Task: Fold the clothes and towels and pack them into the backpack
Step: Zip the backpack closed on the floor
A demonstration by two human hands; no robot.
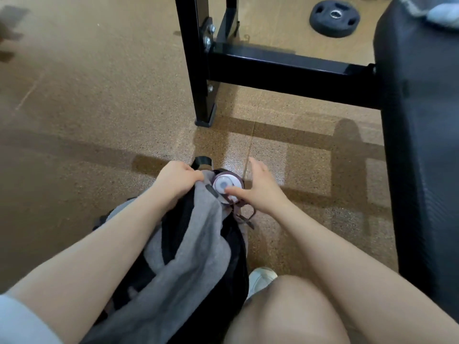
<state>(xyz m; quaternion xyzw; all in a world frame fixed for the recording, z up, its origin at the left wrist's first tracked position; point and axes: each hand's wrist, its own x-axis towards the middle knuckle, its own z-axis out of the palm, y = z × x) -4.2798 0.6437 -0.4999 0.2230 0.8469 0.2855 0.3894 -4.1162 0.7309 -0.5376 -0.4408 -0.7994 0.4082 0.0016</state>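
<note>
Head view: a person seated over a speckled tan floor [99,108] works on a black backpack [231,264] that stands between the knees, its long axis running from the bottom of the frame up toward a black metal frame [285,70]. A grey towel [188,256] drapes along that same axis, spilling out of the bag's opening toward the lower left. The left hand [177,178] is clenched on the towel's far end at the top of the bag, fingers curled into the cloth. The right hand [260,188] is spread, fingers straight and apart, its thumb pressing the white cap of a bottle [227,186] that stands upright at the bag's far end, top facing the camera. A dark cord [244,216] hangs just beside the bottle. A white shoe [260,278] shows beside the bag. A weight plate [334,18] lies on the floor beyond the frame, and a black padded bench [422,145] fills the right edge.
</note>
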